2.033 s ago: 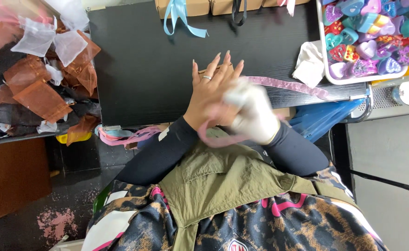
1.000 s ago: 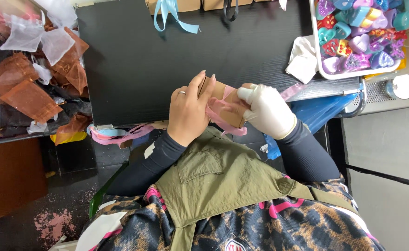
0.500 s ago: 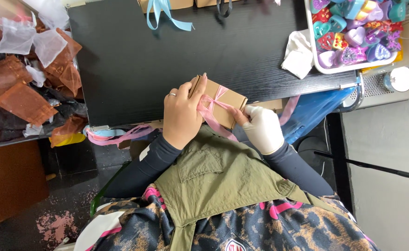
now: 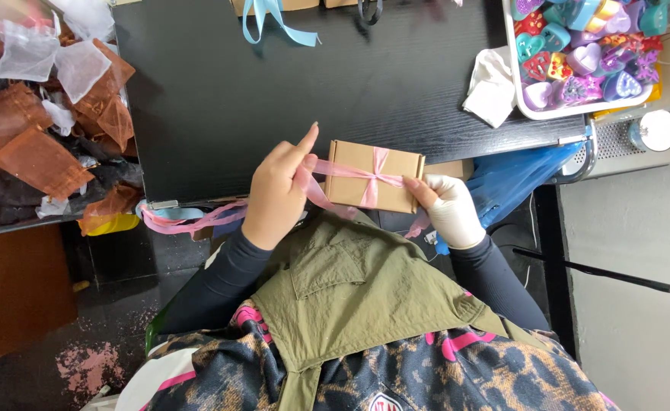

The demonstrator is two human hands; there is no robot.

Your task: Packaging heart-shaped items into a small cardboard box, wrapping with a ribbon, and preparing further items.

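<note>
A small brown cardboard box [image 4: 352, 186] sits at the near edge of the black table [image 4: 289, 84], with a pink ribbon [image 4: 371, 179] crossed over its top. My left hand [image 4: 278, 194] is bare and pinches one ribbon end at the box's left side, index finger raised. My right hand [image 4: 451, 209], in a white glove, pinches the ribbon at the box's right edge. More pink ribbon trails down toward my lap.
A white tray [image 4: 518, 84] of colourful heart-shaped pieces stands at the back right, a white cloth [image 4: 491, 87] beside it. Brown and white organza bags [image 4: 46, 129] lie piled at the left. A light blue ribbon [image 4: 274, 19] hangs at the far edge. Blue plastic [image 4: 518, 179] sits under the table's right side.
The box has turned flat with its top facing up. My hands have moved apart to its two sides, drawing the pink ribbon taut across the lid.
</note>
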